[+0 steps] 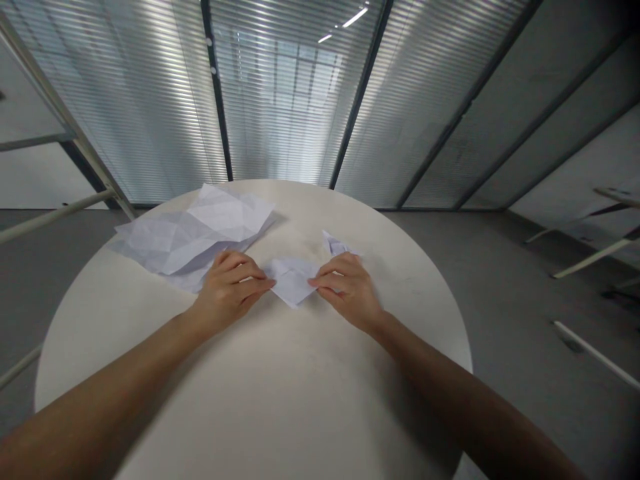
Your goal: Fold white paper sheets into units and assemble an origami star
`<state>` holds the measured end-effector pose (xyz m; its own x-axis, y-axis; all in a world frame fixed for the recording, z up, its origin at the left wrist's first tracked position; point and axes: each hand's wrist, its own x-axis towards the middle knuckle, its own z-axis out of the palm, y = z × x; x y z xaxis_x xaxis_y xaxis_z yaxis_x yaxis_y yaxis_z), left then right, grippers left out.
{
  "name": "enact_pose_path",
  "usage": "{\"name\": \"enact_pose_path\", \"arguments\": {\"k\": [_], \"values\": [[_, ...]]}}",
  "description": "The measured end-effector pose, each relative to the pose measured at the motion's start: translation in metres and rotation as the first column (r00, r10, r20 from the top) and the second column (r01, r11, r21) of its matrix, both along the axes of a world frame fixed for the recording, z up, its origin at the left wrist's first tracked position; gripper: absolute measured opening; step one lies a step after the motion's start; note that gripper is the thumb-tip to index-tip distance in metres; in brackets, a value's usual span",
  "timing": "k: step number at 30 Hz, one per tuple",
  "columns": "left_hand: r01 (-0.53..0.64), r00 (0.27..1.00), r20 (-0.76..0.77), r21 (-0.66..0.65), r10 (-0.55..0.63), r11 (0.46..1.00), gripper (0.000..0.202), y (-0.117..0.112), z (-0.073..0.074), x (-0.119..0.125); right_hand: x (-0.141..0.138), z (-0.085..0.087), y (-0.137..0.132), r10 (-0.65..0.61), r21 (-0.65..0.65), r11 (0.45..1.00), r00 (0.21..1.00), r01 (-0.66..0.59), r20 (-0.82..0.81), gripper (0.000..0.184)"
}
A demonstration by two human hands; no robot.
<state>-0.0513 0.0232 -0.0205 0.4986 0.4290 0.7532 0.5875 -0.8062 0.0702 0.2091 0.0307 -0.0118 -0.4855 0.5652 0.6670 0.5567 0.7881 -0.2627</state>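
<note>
A small folded sheet of white paper (293,280) lies between my hands, one corner pointing toward me. My left hand (233,283) pinches its left corner between thumb and fingers. At the opposite corner, my right hand (347,287) holds the paper in a similar pinch. Just beyond my right hand is a second small folded paper piece (334,244), partly hidden by the fingers. Several large creased paper sheets (200,223) lie overlapped beyond my left hand.
Everything rests on a round white table (280,400). Glass panels with blinds (280,100) stand behind its far edge. Pale metal bars (55,215) are at the left, and table legs (595,259) stand on the grey floor at the right.
</note>
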Motion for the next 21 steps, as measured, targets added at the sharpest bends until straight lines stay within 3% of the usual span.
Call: {"name": "enact_pose_path", "arguments": {"k": [4, 7, 10, 16, 21], "values": [[0.052, 0.963, -0.252, -0.183, -0.098, 0.982, 0.013, 0.000, -0.001, 0.000, 0.002, -0.009, 0.004, 0.104, -0.194, 0.979, 0.963, -0.055, 0.251, 0.017], [0.057, 0.927, -0.332, -0.336, -0.175, 0.940, 0.015, -0.003, 0.003, 0.001, 0.002, -0.010, 0.003, 0.121, -0.271, 0.962, 0.950, -0.041, 0.286, 0.020], [0.049, 0.924, -0.326, -0.415, -0.199, 0.908, 0.016, -0.003, 0.005, 0.003, -0.002, -0.007, 0.000, 0.100, -0.313, 0.950, 0.953, -0.006, 0.285, 0.012], [-0.072, 0.958, -0.284, -0.369, -0.039, 0.927, 0.020, 0.000, -0.005, 0.008, -0.009, -0.009, -0.001, -0.121, -0.315, 0.924, 0.948, 0.215, 0.295, 0.012], [-0.167, 0.972, -0.222, -0.413, 0.078, 0.895, 0.026, 0.004, -0.012, 0.006, -0.010, -0.015, 0.001, -0.235, -0.342, 0.882, 0.931, 0.325, 0.279, 0.038]]}}
